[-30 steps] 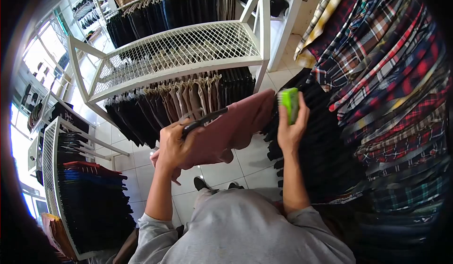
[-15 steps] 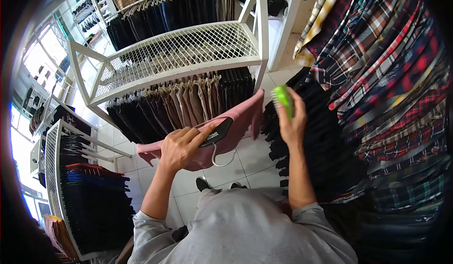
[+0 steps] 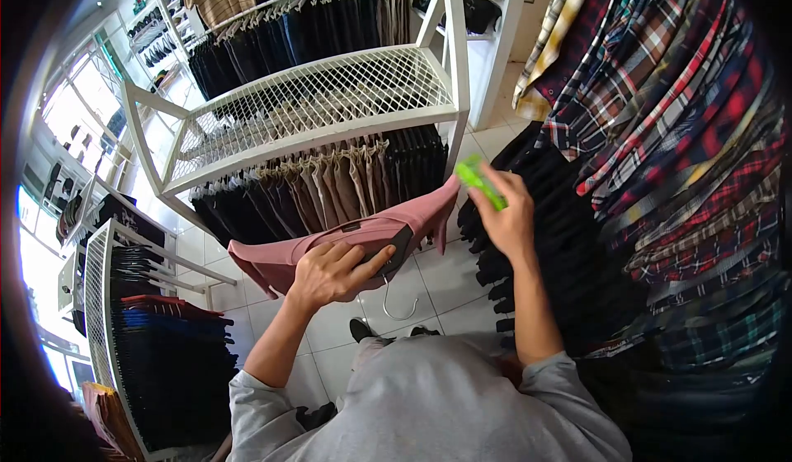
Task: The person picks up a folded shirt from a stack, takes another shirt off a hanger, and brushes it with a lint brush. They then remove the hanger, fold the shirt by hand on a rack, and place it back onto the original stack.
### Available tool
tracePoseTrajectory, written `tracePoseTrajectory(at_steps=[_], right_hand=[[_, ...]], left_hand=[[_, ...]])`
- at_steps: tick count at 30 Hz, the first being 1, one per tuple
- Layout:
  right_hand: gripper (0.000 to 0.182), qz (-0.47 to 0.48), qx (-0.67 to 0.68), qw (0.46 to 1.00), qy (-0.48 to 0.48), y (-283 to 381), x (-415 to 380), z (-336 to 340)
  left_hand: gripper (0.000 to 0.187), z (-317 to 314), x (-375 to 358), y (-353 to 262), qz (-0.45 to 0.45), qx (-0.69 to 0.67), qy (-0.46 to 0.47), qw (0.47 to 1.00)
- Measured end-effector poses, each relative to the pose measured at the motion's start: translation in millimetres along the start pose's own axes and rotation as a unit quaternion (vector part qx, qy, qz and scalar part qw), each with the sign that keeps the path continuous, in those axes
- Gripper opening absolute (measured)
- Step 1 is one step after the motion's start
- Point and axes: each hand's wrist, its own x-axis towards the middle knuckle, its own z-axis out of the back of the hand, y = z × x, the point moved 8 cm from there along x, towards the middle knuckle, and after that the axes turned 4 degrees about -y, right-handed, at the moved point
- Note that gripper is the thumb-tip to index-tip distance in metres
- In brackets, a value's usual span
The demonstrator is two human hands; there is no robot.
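A pink garment (image 3: pixel 289 252) hangs spread out on a black hanger (image 3: pixel 399 247), whose metal hook points down toward the floor. My left hand (image 3: pixel 330 274) is closed on the hanger and the cloth at its middle. In my right hand (image 3: pixel 507 214) is a bright green brush (image 3: pixel 480 183), held beside the garment's right shoulder. Motion blurs the brush a little, and whether it touches the cloth I cannot tell.
A white mesh-topped rack (image 3: pixel 313 91) with hanging trousers (image 3: pixel 330 177) stands ahead. Plaid shirts (image 3: pixel 660 132) and black garments (image 3: pixel 553 239) hang at the right. Another rack (image 3: pixel 101 289) holds dark clothes at the left. Tiled floor (image 3: pixel 450 285) shows below.
The pink garment has tilted and spread, showing its neckline, and its hanger hook has swung lower. My right hand has tipped the green brush leftward, closer to the garment's shoulder.
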Motion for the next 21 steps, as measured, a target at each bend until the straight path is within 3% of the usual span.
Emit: tracePoseTrajectory(at_steps=[2,4,6,8,10,12,14,17,18,20,21], right_hand=[[0.043,0.063,0.041,0.993,0.087,41,-6,-19],[0.043,0.056,0.062,0.980,0.181,59,-15,-36],[0.044,0.056,0.032,0.982,0.177,37,-8,-37],[0.043,-0.055,-0.112,0.981,0.146,-29,6,-25],[0.042,-0.073,-0.220,0.970,0.071,-87,5,-10],[0.042,-0.080,-0.215,0.972,0.042,-79,6,2],[0.043,-0.052,-0.039,0.997,0.033,-21,6,8],[0.043,0.072,0.068,0.986,0.136,41,-8,-14],[0.046,0.056,0.071,0.977,0.191,39,-15,-23],[0.045,-0.030,0.060,0.982,0.174,2,-12,-25],[0.045,-0.032,0.002,0.993,0.116,-23,-5,-18]], left_hand=[[0.063,-2,4,-5,-0.018,-0.014,-0.014,1.000],[0.063,-5,4,-6,-0.051,0.010,-0.008,0.999],[0.063,-7,1,-6,-0.086,0.036,-0.002,0.996],[0.066,-6,-5,-4,-0.080,0.027,-0.006,0.996],[0.066,-8,-12,-6,-0.079,0.035,-0.010,0.996],[0.066,-9,-11,-4,-0.080,0.046,-0.020,0.996],[0.063,-7,-9,0,-0.065,0.022,-0.030,0.997],[0.058,-11,-6,-3,-0.090,0.030,-0.019,0.995],[0.058,-10,-3,-2,-0.096,0.033,-0.024,0.995],[0.057,-4,0,0,-0.097,0.035,-0.039,0.994],[0.055,-3,-1,6,-0.082,0.016,-0.013,0.996]])
